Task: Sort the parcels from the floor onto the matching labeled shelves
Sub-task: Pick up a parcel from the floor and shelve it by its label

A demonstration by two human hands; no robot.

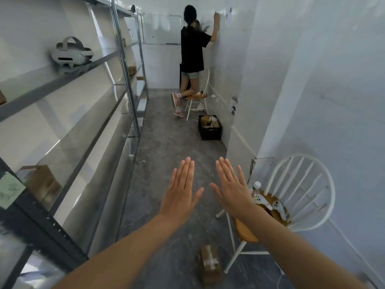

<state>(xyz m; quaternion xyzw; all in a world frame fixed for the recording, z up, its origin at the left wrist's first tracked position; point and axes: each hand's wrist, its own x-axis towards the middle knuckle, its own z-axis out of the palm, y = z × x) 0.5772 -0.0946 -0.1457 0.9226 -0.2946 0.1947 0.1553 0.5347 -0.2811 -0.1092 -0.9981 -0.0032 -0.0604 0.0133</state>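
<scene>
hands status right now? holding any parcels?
Left hand: open, flat, fingers extended, holding nothing.
Right hand: open, flat, holding nothing.

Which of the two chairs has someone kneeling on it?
The far chair beside the black crate; the near chair holds only a bottle and controllers.

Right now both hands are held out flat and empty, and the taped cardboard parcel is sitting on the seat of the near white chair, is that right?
Not quite. In the head view the parcel lies on the floor beside the chair, not on its seat. Both hands, left and right, are indeed flat and empty.
</scene>
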